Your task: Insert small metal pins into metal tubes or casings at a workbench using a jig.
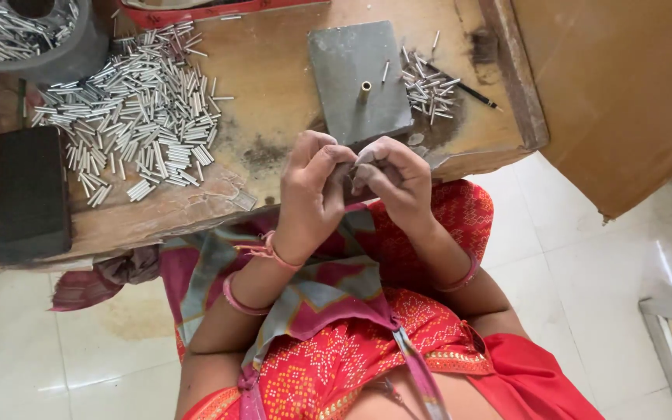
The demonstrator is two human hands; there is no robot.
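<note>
My left hand point(311, 189) and my right hand point(395, 177) are raised together over the near edge of a low wooden board point(274, 85). Their fingertips meet, pinched on something small between them that the fingers hide. Just beyond the hands lies a grey square plate point(344, 93) with a short brass peg point(365, 89) standing on it. A big heap of short silver metal tubes point(138, 117) covers the board's left part. A smaller scatter of the same tubes point(429, 85) lies right of the plate.
A grey tub point(79, 54) holding more tubes stands at the far left corner. A black block point(31, 190) lies at the board's left end. A thin dark pencil point(472, 93) rests beside the small scatter. A wooden panel point(616, 93) rises at right, white tiled floor point(585, 257) below.
</note>
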